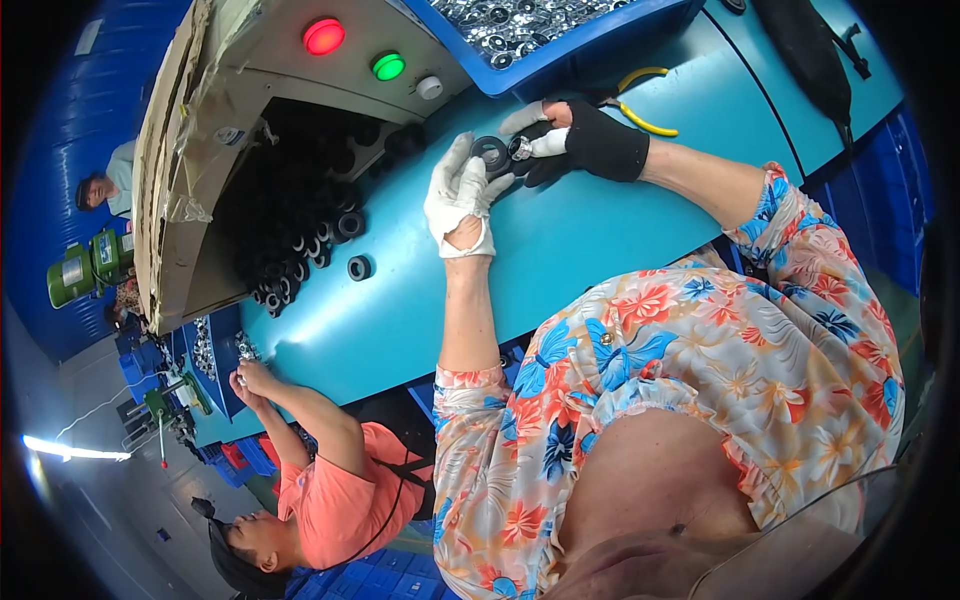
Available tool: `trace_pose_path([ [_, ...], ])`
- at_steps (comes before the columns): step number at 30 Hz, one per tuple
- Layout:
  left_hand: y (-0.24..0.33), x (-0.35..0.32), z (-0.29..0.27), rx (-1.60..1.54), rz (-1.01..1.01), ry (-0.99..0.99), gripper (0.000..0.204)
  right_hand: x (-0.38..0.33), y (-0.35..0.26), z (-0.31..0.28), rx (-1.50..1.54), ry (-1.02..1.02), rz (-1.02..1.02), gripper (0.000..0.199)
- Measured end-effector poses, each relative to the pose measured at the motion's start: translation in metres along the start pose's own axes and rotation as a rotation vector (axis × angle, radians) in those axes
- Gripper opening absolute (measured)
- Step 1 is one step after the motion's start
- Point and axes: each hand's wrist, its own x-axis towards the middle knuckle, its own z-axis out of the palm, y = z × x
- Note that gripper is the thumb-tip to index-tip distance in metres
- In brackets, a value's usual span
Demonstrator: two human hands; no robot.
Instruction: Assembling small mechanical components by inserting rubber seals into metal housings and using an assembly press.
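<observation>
My left hand [460,195], in a worn white glove, is closed on a black ring [491,154] with a round hole, held above the turquoise tabletop [430,290]. Right beside that ring, my right hand [590,140] pinches a small shiny metal part [520,148] with a dark round face. It wears a black glove, with white coverings on some fingers. Ring and metal part are close together; whether they touch I cannot tell. A single black ring [360,267] lies on the table to the left of my left hand.
A heap of black rings [300,235] spills from under a beige machine housing [270,60] with red and green lights. Beyond my hands stands a blue tray [570,60] of metal parts. Yellow-handled pliers [648,120] lie behind my right hand. A co-worker [340,480] works at the left.
</observation>
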Motion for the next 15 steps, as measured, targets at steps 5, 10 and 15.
trace_pose_path([
  [5, -0.0017, 0.0000, -0.0018, -0.022, 0.012, -0.019, 0.043, 0.0018, 0.0048, -0.0009, 0.080, 0.008, 0.069, 0.030],
  [10, -0.0011, -0.0003, -0.0004, -0.025, -0.001, -0.029, 0.043, 0.0017, 0.0040, 0.0003, -0.010, 0.058, -0.008, 0.027],
  [15, -0.0022, -0.0035, 0.0023, 0.146, 0.075, -0.131, 0.042, -0.0006, -0.0031, 0.0060, -0.071, 0.140, -0.035, 0.022],
])
